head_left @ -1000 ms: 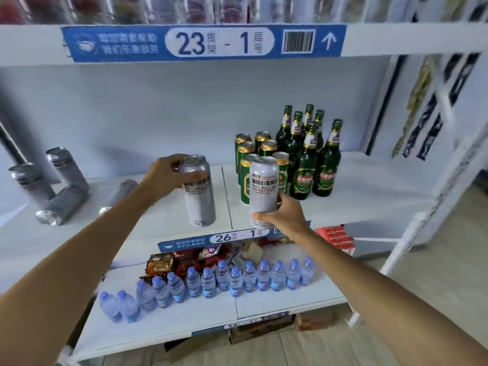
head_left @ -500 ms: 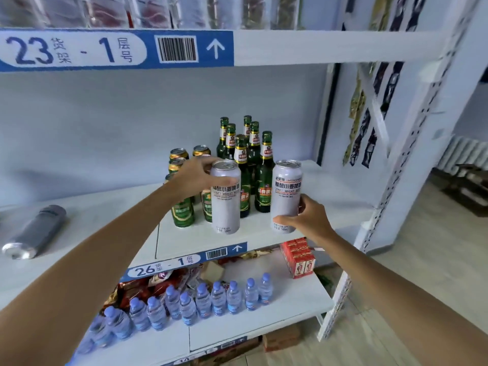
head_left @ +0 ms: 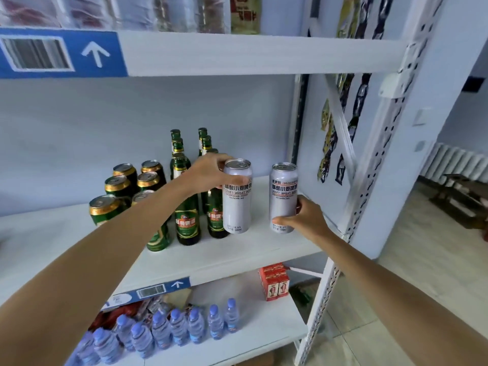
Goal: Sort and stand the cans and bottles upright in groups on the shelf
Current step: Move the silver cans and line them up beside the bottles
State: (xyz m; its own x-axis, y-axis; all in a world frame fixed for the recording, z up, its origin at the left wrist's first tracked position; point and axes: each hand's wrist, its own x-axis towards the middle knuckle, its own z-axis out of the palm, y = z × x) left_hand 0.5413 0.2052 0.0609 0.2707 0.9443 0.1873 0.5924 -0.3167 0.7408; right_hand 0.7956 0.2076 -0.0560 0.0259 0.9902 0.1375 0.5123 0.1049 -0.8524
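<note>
Two tall silver cans stand upright on the white shelf (head_left: 250,249), one in each of a person's hands, long axes vertical, pull-tab tops up and printed labels facing the camera. The left hand (head_left: 208,171) closes its grip around the shoulder of the left silver can (head_left: 237,200), fingers curled over the rim and thumb across the front. The right hand (head_left: 303,219) wraps its grip low around the right silver can (head_left: 283,198), thumb across the front near the base and fingers behind. The bases of both cans sit at shelf level, though whether they rest fully on it cannot be told. A clear gap of bare shelf separates the two cans.

Directly behind and to the left of the left-hand grip stand the green glass bottles (head_left: 187,220), all upright with necks up; at least six can be counted, some partly hidden by the hand and forearm. Farther left of that grip is a cluster of green cans with gold tops (head_left: 120,186), upright; six tops are visible, and one more green can shows below the forearm.

On the shelf below the grips, a row of small water bottles with blue caps (head_left: 179,326) stands upright, about ten in view, and a stack of red cartons (head_left: 274,283) sits under the right-hand can.
</note>
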